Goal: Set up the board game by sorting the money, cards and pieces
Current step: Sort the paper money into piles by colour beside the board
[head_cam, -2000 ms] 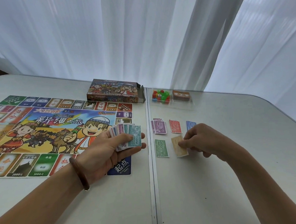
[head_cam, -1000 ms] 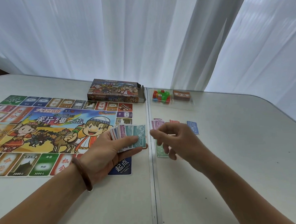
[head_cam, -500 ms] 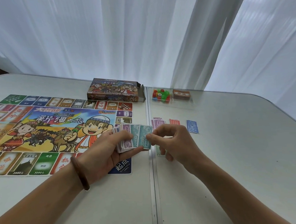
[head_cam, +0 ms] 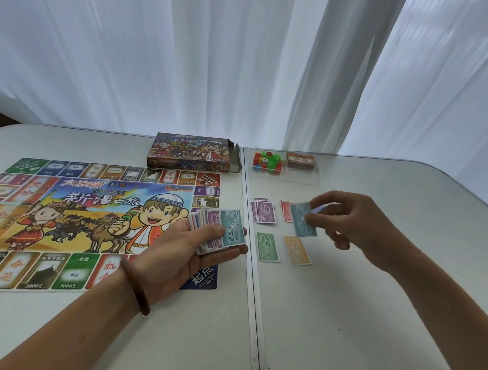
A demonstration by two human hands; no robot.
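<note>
My left hand [head_cam: 181, 253] holds a fanned stack of play money [head_cam: 219, 228] with a teal 1000 note on top, over the board's lower right corner. My right hand [head_cam: 355, 221] pinches a single teal note [head_cam: 302, 222] above the sorted money on the right table half. Laid out there are a purple pile [head_cam: 264, 212], a red note [head_cam: 286, 211] partly hidden by the held note, a green 500 note [head_cam: 268, 246] and an orange note [head_cam: 296, 250]. A blue note is mostly hidden behind my right fingers.
The colourful game board [head_cam: 97, 218] lies on the left table half. The open game box [head_cam: 193, 156] stands behind it. A clear tray holds coloured plastic pieces [head_cam: 267, 161] and a brown card deck [head_cam: 301, 160]. A seam [head_cam: 253, 311] splits the table.
My right hand came back from the orange note to the stack, pulled a teal note off its top, and has carried it right over the sorted notes.
</note>
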